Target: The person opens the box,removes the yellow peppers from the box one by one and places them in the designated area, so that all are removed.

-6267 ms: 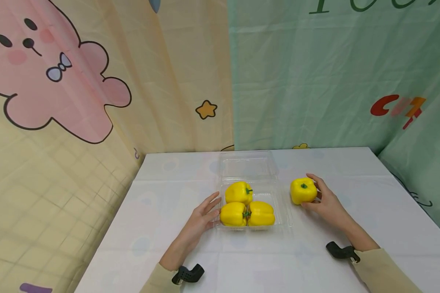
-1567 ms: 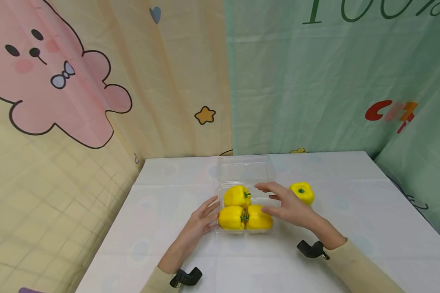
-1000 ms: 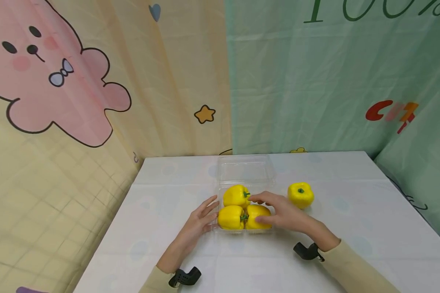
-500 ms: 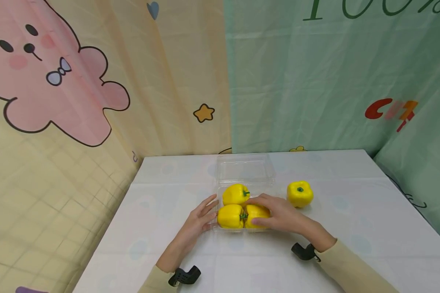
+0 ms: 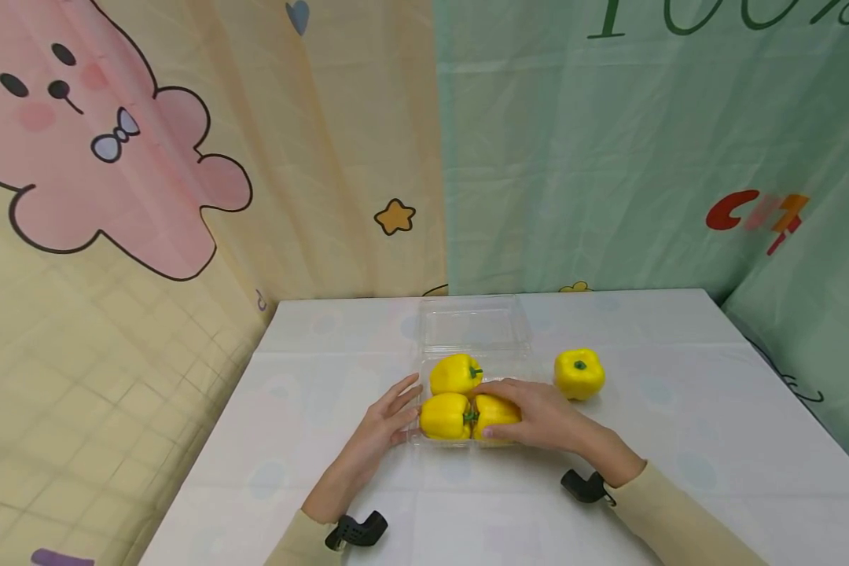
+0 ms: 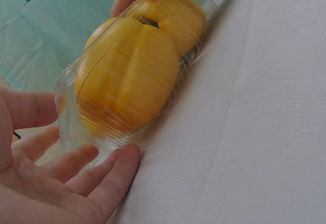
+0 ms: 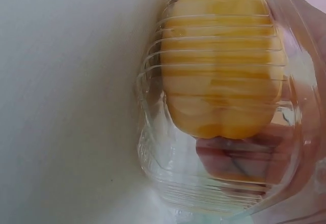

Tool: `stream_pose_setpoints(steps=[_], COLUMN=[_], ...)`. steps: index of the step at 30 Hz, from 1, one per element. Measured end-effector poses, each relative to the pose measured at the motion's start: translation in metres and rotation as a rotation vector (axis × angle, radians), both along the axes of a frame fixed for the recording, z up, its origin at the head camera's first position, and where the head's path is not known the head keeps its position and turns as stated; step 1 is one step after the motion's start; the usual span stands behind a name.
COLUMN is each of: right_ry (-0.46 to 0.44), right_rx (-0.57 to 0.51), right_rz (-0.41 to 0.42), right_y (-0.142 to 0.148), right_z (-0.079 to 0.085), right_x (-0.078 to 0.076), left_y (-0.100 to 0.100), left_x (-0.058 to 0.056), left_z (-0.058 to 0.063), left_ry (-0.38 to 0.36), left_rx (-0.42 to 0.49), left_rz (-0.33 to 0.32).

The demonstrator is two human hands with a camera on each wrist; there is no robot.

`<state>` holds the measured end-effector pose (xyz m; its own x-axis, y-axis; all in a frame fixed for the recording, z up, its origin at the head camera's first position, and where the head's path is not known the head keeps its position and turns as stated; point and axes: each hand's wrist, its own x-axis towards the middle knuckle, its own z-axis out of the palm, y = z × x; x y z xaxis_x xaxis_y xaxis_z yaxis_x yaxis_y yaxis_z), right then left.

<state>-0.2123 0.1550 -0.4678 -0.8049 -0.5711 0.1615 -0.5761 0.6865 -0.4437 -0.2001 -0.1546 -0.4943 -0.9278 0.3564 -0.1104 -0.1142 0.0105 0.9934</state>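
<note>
A clear plastic clamshell container (image 5: 472,326) lies open on the table with its lid folded back. Three yellow bell peppers sit in its base: a rear pepper (image 5: 454,373), a front left pepper (image 5: 444,417) and a front right pepper (image 5: 494,413). My right hand (image 5: 548,417) grips the front right pepper, its thumb at the near side and fingers over the far side. At the container's left wall, my left hand (image 5: 380,420) rests with loosely extended fingers. The left wrist view shows these fingertips (image 6: 130,155) against the clear wall. Ribbed plastic covers the pepper (image 7: 221,66) in the right wrist view.
Another yellow bell pepper (image 5: 578,374) stands on the white tablecloth (image 5: 651,393), right of the container and just beyond my right hand. Printed curtains (image 5: 580,157) hang behind the table and along its sides.
My right hand set its pepper on the table at the right, moved left over the container and closed around the front right pepper. My left hand has stayed at the container's left side.
</note>
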Motion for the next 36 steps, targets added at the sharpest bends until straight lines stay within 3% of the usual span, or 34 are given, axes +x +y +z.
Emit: stream_pose_setpoints(steps=[16, 36], right_ry=[-0.02, 0.035], right_rx=[-0.012, -0.061], right_rz=[-0.076, -0.07], right_y=[-0.0014, 0.0009], right_z=[-0.0032, -0.0031], right_x=[-0.0003, -0.0012], left_y=[0.0003, -0.0004], left_x=[0.0008, -0.0025], left_z=[0.0002, -0.0033], left_ry=[-0.004, 0.003], left_rx=[-0.017, -0.013], left_rz=[0.005, -0.002])
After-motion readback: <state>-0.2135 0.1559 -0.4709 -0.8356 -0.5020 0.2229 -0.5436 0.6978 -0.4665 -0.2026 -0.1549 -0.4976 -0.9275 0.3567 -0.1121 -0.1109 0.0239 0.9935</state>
